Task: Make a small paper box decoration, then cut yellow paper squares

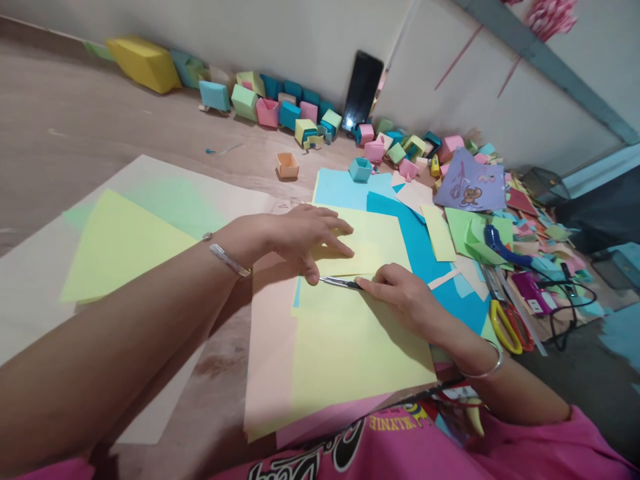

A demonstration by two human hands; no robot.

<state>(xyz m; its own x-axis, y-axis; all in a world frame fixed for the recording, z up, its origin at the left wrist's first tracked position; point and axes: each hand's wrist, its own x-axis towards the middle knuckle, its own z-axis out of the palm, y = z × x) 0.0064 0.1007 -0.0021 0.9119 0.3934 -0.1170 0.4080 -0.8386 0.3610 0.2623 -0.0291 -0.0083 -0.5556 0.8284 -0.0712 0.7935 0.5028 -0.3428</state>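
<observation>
My left hand (313,237) lies with its fingers spread on a pale yellow sheet of paper (375,230), its thumb close to a blade tip. In my right hand (403,297) is a slim cutter knife (340,283), with a metal blade end pointing left and a dark grip mostly covered by my fingers. The blade rests along a straight edge or cut line between the upper yellow piece and a larger yellow sheet (360,360) nearer to me. Peach, light blue and dark blue sheets (425,247) show beneath and beside them.
Small folded paper boxes (245,101) line the wall, with a phone (363,90) propped among them. An orange box (287,165) stands behind my left hand. At right lie yellow-handled scissors (505,327), a blue-handled tool (500,247) and paper scraps. Large sheets (125,253) spread left.
</observation>
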